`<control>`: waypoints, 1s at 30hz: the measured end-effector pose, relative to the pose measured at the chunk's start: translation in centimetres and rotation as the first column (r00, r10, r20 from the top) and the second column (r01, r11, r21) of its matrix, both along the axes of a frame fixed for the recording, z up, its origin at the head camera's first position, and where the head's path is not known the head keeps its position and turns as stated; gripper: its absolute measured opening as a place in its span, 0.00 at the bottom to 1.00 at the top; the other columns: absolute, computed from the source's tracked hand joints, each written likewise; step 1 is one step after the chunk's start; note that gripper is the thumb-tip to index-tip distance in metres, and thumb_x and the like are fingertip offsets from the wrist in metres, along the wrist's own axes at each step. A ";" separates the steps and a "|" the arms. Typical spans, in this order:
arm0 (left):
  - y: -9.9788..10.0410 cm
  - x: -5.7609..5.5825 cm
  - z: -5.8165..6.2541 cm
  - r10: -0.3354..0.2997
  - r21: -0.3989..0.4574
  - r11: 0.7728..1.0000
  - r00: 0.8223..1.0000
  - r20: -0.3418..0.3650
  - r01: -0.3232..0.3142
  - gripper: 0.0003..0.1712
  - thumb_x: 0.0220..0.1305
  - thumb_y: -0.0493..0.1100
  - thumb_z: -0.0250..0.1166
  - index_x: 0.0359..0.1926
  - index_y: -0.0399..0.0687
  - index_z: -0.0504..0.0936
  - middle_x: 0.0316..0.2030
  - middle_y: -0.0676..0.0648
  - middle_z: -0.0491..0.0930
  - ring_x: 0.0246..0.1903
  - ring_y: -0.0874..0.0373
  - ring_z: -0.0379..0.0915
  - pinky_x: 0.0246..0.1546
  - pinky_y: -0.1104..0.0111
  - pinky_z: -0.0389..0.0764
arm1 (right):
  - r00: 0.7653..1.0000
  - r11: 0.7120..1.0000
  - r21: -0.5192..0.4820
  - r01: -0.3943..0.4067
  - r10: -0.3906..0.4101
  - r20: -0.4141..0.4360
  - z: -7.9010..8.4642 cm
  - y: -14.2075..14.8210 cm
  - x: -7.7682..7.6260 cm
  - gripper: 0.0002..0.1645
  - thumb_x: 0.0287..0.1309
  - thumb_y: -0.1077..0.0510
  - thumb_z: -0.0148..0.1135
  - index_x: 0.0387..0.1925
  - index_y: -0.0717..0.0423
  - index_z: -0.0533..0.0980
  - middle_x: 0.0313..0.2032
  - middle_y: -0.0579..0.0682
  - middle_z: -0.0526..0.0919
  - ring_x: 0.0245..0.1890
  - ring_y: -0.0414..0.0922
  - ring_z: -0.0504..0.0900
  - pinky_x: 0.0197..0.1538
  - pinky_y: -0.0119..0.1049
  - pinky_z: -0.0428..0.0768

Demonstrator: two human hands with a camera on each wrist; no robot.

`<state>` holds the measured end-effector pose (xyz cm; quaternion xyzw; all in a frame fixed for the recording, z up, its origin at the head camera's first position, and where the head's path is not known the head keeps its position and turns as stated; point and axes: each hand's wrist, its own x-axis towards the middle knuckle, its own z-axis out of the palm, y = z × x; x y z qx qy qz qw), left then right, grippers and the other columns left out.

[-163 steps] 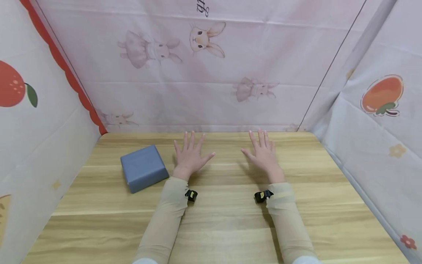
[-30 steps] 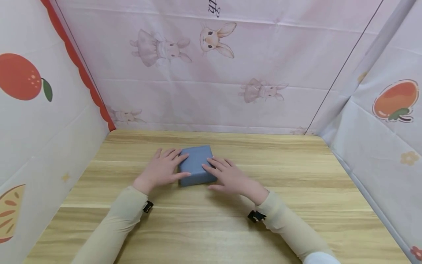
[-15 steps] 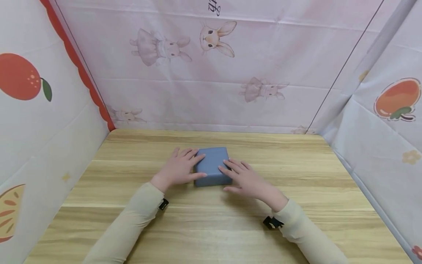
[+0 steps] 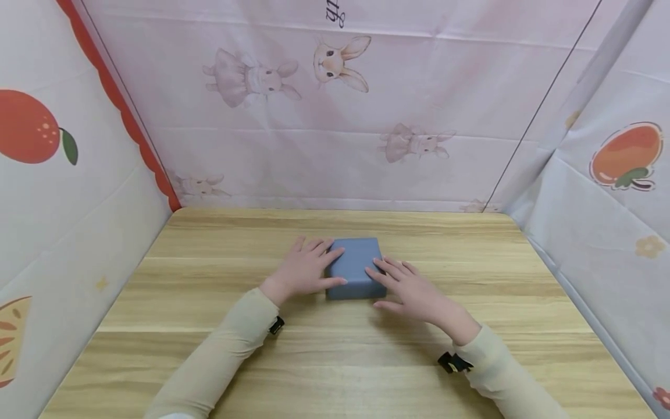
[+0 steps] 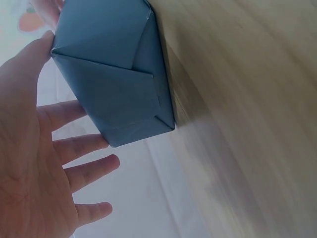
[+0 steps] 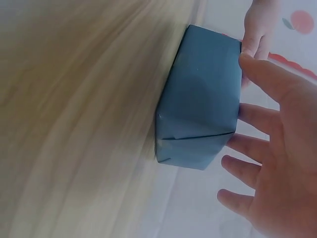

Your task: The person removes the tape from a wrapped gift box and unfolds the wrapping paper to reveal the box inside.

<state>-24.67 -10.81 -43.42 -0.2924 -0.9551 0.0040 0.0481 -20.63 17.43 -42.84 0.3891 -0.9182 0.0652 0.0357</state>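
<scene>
A box wrapped in blue paper point(image 4: 356, 262) lies on the wooden table, a little right of the middle in the head view. Folded paper flaps show on the end of the blue box point(image 5: 109, 94) in the left wrist view. My left hand point(image 4: 303, 270) is at its left side, thumb and index fingertip reaching onto the top edges, other fingers spread. On the right side my right hand point(image 4: 413, 294) touches the top with extended fingertips. In the right wrist view, the fingers of my right hand point(image 6: 282, 144) are spread and nearly straight beside the box.
The wooden table point(image 4: 335, 361) runs back to a pink cloth wall point(image 4: 445, 75) printed with rabbits. White cloth walls with fruit prints stand along the left and right edges. A black wrist camera point(image 4: 455, 362) sits on the right sleeve, another black camera point(image 4: 276, 325) on the left.
The blue box has slid rightward across the table between both hands and turned straighter. Several seconds ago it lay at the left, with both hands flat on the table apart from it.
</scene>
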 end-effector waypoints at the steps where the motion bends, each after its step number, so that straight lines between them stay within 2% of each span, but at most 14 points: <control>1: 0.2 0.0 0.0 -0.003 0.000 1.000 1.000 0.000 0.003 0.48 0.61 0.81 0.41 0.74 0.63 0.58 0.73 0.45 0.60 0.71 0.46 0.58 0.70 0.38 0.50 | 1.000 1.000 0.003 0.005 -0.005 0.001 0.0 0.1 0.0 0.44 0.62 0.37 0.59 0.74 0.47 0.59 0.73 0.57 0.60 0.73 0.59 0.59 0.70 0.61 0.61; 6: 0.6 0.0 -0.1 -0.005 -0.006 1.000 1.000 -0.004 0.005 0.48 0.61 0.81 0.40 0.75 0.63 0.58 0.73 0.45 0.60 0.71 0.47 0.58 0.70 0.38 0.52 | 1.000 1.000 0.010 0.019 -0.019 -0.004 -0.2 0.6 0.2 0.44 0.62 0.36 0.59 0.74 0.46 0.59 0.73 0.56 0.60 0.73 0.58 0.59 0.70 0.60 0.60; 10: 0.8 -0.1 0.1 0.001 0.012 1.000 1.000 0.031 -0.001 0.48 0.61 0.80 0.41 0.75 0.63 0.57 0.74 0.45 0.58 0.72 0.46 0.57 0.70 0.37 0.51 | 1.000 1.000 0.010 0.021 -0.021 -0.016 0.0 0.6 0.2 0.44 0.61 0.35 0.59 0.73 0.46 0.60 0.73 0.56 0.61 0.73 0.58 0.60 0.70 0.60 0.61; 14: 0.8 -0.1 0.4 0.018 0.101 0.994 0.994 0.111 -0.029 0.48 0.61 0.79 0.45 0.75 0.62 0.57 0.75 0.43 0.56 0.72 0.43 0.55 0.70 0.37 0.51 | 0.999 1.000 0.012 0.024 -0.024 -0.027 0.2 0.6 0.0 0.44 0.61 0.34 0.58 0.73 0.46 0.60 0.72 0.56 0.62 0.73 0.58 0.61 0.70 0.60 0.61; 17: 0.6 -0.1 0.7 0.028 0.205 0.977 0.984 0.177 -0.065 0.48 0.60 0.78 0.49 0.75 0.62 0.56 0.75 0.43 0.54 0.73 0.41 0.54 0.71 0.40 0.51 | 0.999 0.999 -0.037 0.020 -0.021 -0.036 0.4 0.4 -0.5 0.44 0.61 0.35 0.59 0.73 0.48 0.61 0.72 0.59 0.62 0.72 0.58 0.61 0.69 0.61 0.62; 21: 0.2 -0.1 1.1 0.022 0.349 0.932 0.974 0.225 -0.101 0.50 0.60 0.75 0.53 0.77 0.61 0.51 0.76 0.43 0.50 0.74 0.43 0.51 0.72 0.44 0.52 | 0.998 0.988 -0.151 0.017 -0.026 -0.060 0.8 0.4 -1.2 0.47 0.59 0.39 0.63 0.73 0.52 0.59 0.71 0.62 0.61 0.70 0.61 0.63 0.68 0.62 0.64; 25: -0.1 -0.2 1.0 0.010 0.493 0.859 0.965 0.262 -0.142 0.51 0.62 0.70 0.58 0.77 0.62 0.45 0.78 0.49 0.45 0.76 0.48 0.44 0.74 0.47 0.51 | 0.997 0.972 -0.229 0.049 -0.062 -0.052 1.2 0.7 -2.0 0.52 0.58 0.41 0.66 0.75 0.55 0.53 0.72 0.63 0.58 0.70 0.63 0.63 0.67 0.61 0.66; 28: -0.3 -0.1 0.8 -0.007 0.582 0.794 0.954 0.299 -0.176 0.51 0.62 0.67 0.61 0.77 0.67 0.43 0.78 0.54 0.42 0.77 0.52 0.40 0.74 0.48 0.50 | 0.995 0.955 -0.277 0.103 -0.101 0.023 1.6 1.0 -2.5 0.53 0.60 0.42 0.64 0.76 0.54 0.48 0.74 0.61 0.54 0.72 0.62 0.58 0.69 0.60 0.63; 30: -0.5 -0.1 0.5 -0.014 0.620 0.760 0.949 0.315 -0.194 0.51 0.62 0.67 0.61 0.77 0.68 0.42 0.78 0.56 0.42 0.77 0.53 0.40 0.74 0.48 0.49 | 0.989 0.938 -0.317 0.143 -0.121 0.088 1.9 1.1 -2.8 0.53 0.62 0.42 0.62 0.77 0.53 0.46 0.76 0.58 0.50 0.74 0.60 0.54 0.71 0.60 0.60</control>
